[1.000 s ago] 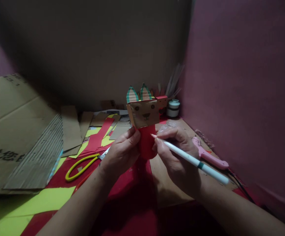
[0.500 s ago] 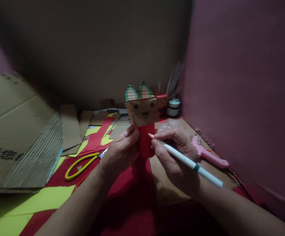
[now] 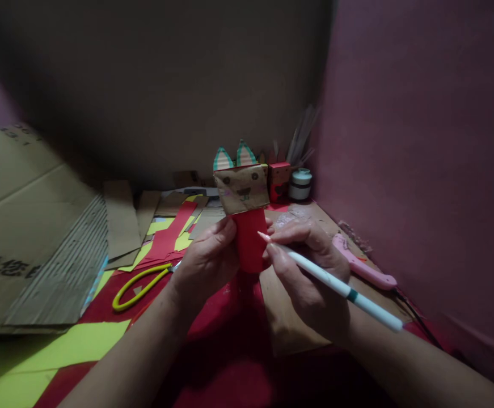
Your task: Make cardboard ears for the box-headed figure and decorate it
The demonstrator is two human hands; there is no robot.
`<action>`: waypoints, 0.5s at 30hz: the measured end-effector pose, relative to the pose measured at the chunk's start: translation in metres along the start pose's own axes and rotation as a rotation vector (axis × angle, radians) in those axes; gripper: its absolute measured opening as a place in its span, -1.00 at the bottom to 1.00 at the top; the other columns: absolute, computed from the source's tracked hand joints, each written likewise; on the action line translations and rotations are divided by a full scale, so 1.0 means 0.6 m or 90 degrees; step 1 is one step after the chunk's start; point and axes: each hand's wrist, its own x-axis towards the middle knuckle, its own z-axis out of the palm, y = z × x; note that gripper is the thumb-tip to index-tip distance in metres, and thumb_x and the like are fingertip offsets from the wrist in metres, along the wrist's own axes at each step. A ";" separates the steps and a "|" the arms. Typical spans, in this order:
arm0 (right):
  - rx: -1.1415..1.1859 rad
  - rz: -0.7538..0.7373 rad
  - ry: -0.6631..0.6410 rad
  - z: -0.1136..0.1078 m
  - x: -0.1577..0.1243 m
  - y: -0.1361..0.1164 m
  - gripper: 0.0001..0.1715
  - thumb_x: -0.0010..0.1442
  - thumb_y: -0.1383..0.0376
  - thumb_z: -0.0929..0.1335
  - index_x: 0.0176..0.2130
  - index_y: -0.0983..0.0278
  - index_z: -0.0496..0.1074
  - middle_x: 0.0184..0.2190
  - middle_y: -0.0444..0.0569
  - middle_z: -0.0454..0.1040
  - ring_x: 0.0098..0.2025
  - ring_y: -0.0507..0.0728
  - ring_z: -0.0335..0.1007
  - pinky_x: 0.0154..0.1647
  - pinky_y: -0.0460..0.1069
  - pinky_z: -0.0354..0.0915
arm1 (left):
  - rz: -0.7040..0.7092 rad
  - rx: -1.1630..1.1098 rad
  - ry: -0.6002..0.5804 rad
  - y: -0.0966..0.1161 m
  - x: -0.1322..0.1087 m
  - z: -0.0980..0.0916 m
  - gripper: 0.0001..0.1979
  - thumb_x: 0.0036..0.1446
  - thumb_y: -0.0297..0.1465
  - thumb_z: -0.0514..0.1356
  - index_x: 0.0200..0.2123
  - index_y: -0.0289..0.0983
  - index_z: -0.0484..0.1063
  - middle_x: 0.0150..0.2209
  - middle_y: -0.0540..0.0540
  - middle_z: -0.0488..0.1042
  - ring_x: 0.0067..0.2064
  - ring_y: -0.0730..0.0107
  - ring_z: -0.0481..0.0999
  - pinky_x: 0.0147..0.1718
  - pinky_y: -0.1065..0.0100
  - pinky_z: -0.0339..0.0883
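My left hand (image 3: 208,258) grips a cardboard animal figure (image 3: 244,190) by the side of its red body (image 3: 250,241). The figure is held upright, its boxy brown head tilted slightly. Two pointed ears with green edges rise from the head, and eyes, a nose and a mouth are drawn on its front. Between the thumb and fingers of my right hand (image 3: 310,272) is a white marker pen (image 3: 340,283) with a dark green band. The pen's tip is at the front of the red body; whether it touches I cannot tell.
Yellow-handled scissors (image 3: 142,286) lie left of my hands, near yellow paper (image 3: 76,343) and a large cardboard piece (image 3: 25,226). To the right rests a pink glue gun (image 3: 363,266) with a cord. A red box figure (image 3: 278,181) and a pale jar (image 3: 300,184) stand behind.
The figure has shifted a little left and its head has turned and tilted, uncovering more of the red box figure behind. The right hand and pen have moved slightly right and down.
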 end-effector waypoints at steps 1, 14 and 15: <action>0.001 0.000 0.000 0.000 0.000 0.001 -0.85 0.24 0.42 0.41 -0.22 0.16 0.48 -0.38 -0.16 0.50 -0.30 0.07 0.50 -0.17 0.05 0.45 | -0.002 0.000 -0.002 0.000 0.000 -0.001 -0.69 0.37 -0.27 0.18 -0.02 -0.34 0.63 -0.01 -0.29 0.66 0.05 -0.06 0.64 0.07 0.06 0.54; 0.021 -0.024 0.034 0.003 -0.003 -0.006 -0.77 0.20 0.47 0.42 -0.23 0.12 0.50 -0.28 -0.13 0.55 -0.33 0.07 0.50 -0.03 0.13 0.50 | -0.040 -0.043 0.019 0.004 0.001 0.000 -0.61 0.42 -0.22 0.08 -0.05 -0.33 0.63 -0.10 -0.28 0.67 -0.10 -0.01 0.68 0.04 -0.05 0.53; 0.021 -0.021 0.032 0.003 -0.004 -0.007 -0.77 0.20 0.46 0.42 -0.22 0.12 0.50 -0.28 -0.14 0.55 -0.35 0.06 0.50 -0.03 0.13 0.50 | -0.040 -0.044 0.019 0.003 0.001 0.000 -0.61 0.42 -0.21 0.08 -0.05 -0.32 0.63 -0.10 -0.27 0.67 -0.12 0.02 0.68 0.04 -0.05 0.53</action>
